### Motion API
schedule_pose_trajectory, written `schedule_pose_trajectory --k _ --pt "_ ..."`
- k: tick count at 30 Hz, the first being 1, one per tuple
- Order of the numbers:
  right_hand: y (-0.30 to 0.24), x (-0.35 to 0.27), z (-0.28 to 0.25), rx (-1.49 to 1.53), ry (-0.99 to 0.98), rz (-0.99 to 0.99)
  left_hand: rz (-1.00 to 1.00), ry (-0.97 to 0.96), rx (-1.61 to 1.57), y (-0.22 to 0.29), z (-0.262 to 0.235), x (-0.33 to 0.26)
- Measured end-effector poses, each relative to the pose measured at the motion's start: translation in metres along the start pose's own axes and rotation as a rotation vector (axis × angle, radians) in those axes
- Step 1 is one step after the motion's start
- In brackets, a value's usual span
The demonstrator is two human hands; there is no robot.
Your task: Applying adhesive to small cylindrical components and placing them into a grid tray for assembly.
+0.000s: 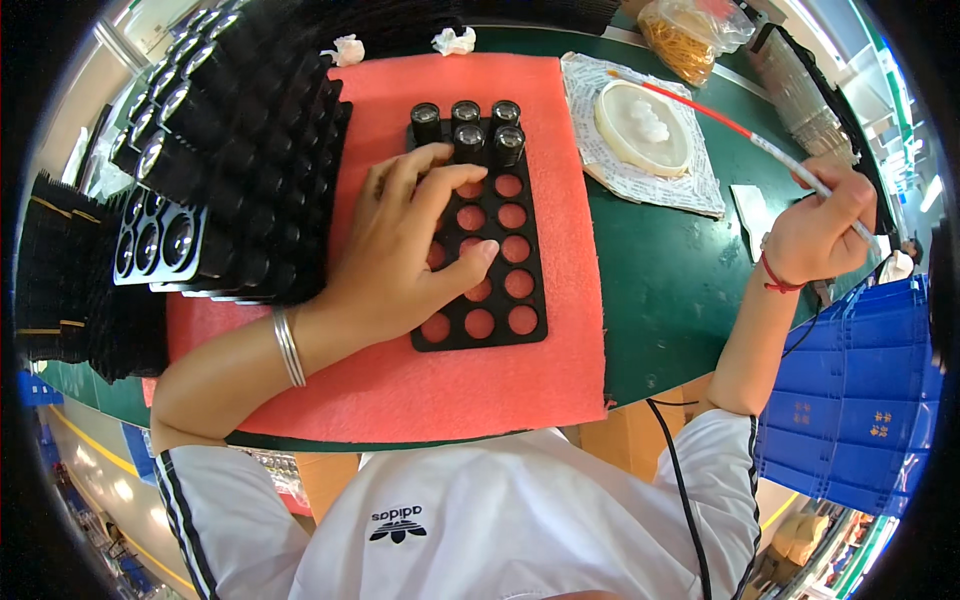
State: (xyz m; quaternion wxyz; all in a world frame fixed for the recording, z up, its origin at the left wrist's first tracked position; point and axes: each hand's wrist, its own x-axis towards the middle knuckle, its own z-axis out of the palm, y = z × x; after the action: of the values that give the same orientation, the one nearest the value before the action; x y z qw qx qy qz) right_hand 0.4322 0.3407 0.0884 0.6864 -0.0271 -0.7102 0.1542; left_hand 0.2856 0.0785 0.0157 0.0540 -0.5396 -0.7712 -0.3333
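My right hand [825, 222] is closed around the pale end of a thin, brush-like stick [715, 112] with a red shaft. Its narrow tip reaches left over a round, pale dish [602, 112] holding a lumpy white substance. My left hand [405, 235] is spread over a black tray [482, 343] with rows of round holes, thumb and fingers apart. Several short black cylinders with glassy tops, such as this lens barrel [507, 145], stand at the tray's far end, just beyond my left fingertips. The hand hides part of the tray's left side.
The tray lies on a red foam mat [380, 395] on a green table [650, 310]. Stacked trays of black lens barrels [235, 170] rise at left. A printed paper pad [690, 196] lies under the dish. Blue crates [845, 400] stand at right, a bag of yellowish bands [690, 40] behind.
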Motion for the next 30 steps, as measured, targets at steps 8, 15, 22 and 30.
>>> schedule_pose_trajectory --k 8,15,22,30 --pt "0.007 -0.001 -0.007 0.155 0.02 -0.215 -0.026 -0.133 0.131 -0.001 0.005 -0.001" --pt "0.005 -0.005 -0.003 0.148 -0.04 -0.247 -0.049 -0.135 0.155 -0.001 0.007 0.0" --pt "0.006 -0.008 0.002 0.083 -0.104 -0.177 -0.033 -0.044 0.008 -0.003 0.002 0.001" --pt "0.005 -0.011 0.009 0.105 -0.043 0.192 -0.119 0.048 -0.438 0.001 -0.005 0.0"
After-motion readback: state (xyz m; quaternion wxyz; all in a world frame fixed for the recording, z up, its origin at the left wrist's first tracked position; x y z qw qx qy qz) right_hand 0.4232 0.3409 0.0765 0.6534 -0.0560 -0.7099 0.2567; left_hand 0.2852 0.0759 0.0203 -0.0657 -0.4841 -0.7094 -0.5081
